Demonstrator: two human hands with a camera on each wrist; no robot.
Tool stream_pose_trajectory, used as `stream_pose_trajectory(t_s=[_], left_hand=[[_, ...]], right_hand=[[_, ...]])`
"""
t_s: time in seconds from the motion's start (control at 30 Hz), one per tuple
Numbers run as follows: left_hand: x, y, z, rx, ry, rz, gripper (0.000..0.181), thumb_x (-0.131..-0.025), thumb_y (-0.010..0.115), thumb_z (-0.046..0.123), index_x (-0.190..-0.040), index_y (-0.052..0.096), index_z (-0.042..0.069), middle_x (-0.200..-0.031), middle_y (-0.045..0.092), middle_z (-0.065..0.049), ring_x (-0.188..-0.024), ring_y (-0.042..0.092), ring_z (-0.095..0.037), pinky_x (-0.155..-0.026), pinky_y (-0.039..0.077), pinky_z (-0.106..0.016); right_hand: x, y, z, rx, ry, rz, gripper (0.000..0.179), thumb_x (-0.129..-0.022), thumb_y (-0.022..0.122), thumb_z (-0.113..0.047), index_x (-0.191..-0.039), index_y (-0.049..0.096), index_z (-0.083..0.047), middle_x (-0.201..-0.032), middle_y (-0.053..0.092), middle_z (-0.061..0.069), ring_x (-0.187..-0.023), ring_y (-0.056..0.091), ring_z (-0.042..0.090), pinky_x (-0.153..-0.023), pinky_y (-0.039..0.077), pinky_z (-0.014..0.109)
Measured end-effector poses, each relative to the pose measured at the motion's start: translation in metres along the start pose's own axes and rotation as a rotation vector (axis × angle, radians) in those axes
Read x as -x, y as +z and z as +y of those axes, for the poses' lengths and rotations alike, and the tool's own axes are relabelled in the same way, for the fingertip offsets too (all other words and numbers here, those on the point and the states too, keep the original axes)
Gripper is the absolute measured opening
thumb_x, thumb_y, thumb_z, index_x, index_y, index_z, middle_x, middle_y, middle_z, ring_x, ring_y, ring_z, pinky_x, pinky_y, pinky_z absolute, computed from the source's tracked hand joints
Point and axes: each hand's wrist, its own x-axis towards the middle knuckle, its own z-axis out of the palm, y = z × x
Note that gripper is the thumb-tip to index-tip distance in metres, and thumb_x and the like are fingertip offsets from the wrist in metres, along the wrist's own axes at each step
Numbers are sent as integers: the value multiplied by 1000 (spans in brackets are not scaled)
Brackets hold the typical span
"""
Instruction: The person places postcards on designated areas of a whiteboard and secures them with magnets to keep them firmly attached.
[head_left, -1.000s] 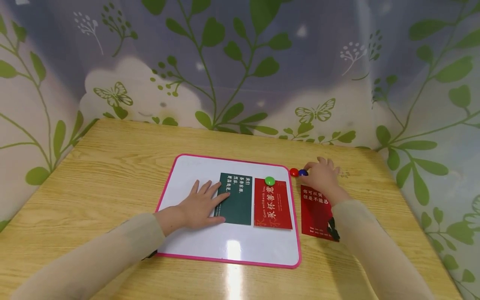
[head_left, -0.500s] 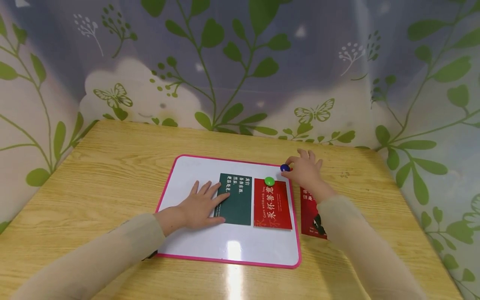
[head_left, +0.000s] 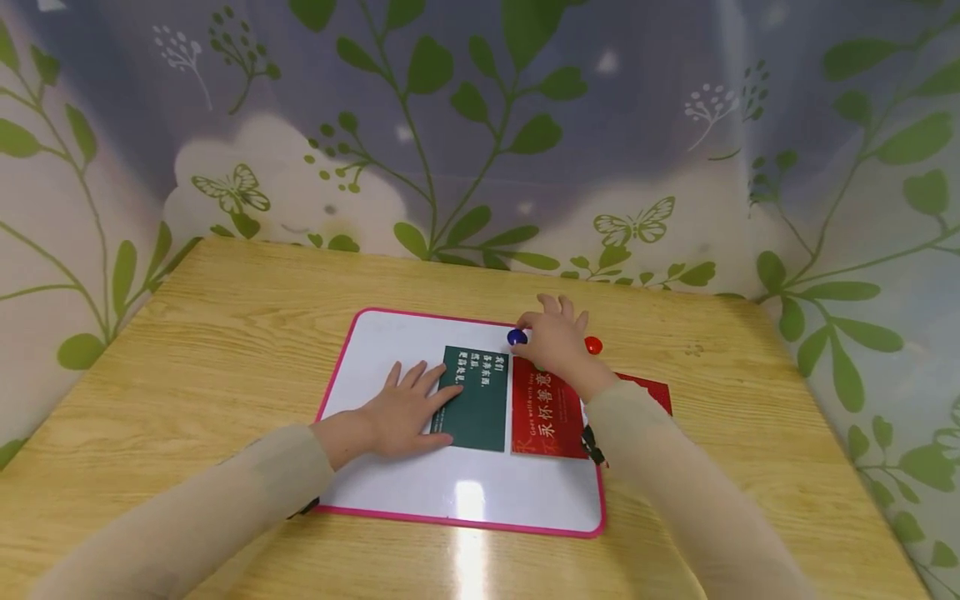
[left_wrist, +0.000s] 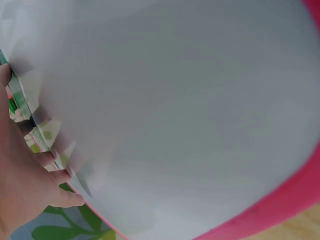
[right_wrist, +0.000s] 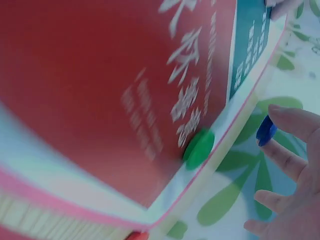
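Observation:
With fingers spread, my left hand [head_left: 401, 414] rests flat on the whiteboard [head_left: 420, 492] and the left edge of a dark green card [head_left: 477, 400]. Between thumb and index finger my right hand [head_left: 557, 342] pinches a round blue magnet [head_left: 517, 337], held above the board near its top edge. The right wrist view shows the blue magnet [right_wrist: 266, 131] at the fingertips, apart from the board. Right of the green card lies a red card [head_left: 547, 417] with white writing. A green magnet [right_wrist: 199, 149] sits at that card's top edge; the right hand mostly hides it in the head view.
On the wooden table [head_left: 247, 333], a red magnet [head_left: 593, 345] lies just off the board's top right corner. A second red card [head_left: 651, 392] is right of the board, partly under my right sleeve. A patterned cloth [head_left: 480, 150] stands behind the table.
My right hand has lifted the blue magnet from beside the red one and carried it left over the board, above the cards. The left hand stays in place.

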Motion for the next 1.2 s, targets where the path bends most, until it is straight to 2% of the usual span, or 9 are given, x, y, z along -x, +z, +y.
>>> stream_pose_trajectory(t_s=[0.43,0.8,1.2], left_hand=[[0,-3,2,-1,9,-25,71,-91,46,57,-148,27,19,-155,17,-18,-141,13,-43,-110,9,-66],[0,-4,1,6,6,-35,71,-91,46,56,-148,26,19,-155,16,-18,-142,11,-43,-110,8,-65],[1,-4,1,-2,3,-41,73,-90,45,58,-149,25,19,-155,16,-17,-142,12,-43,-110,10,-65]], right_hand=[[-12,21,-26,40,-31,-43,36,-82,69,-36,-114,68,-18,-152,26,16,-140,14,44,-106,12,70],[-14,27,-34,12,-42,-61,33,-83,69,-32,-112,68,-17,-151,27,16,-140,14,43,-107,9,70],[-14,31,-39,34,-46,-95,35,-83,69,-35,-114,67,-18,-151,28,16,-141,13,42,-107,9,69]])
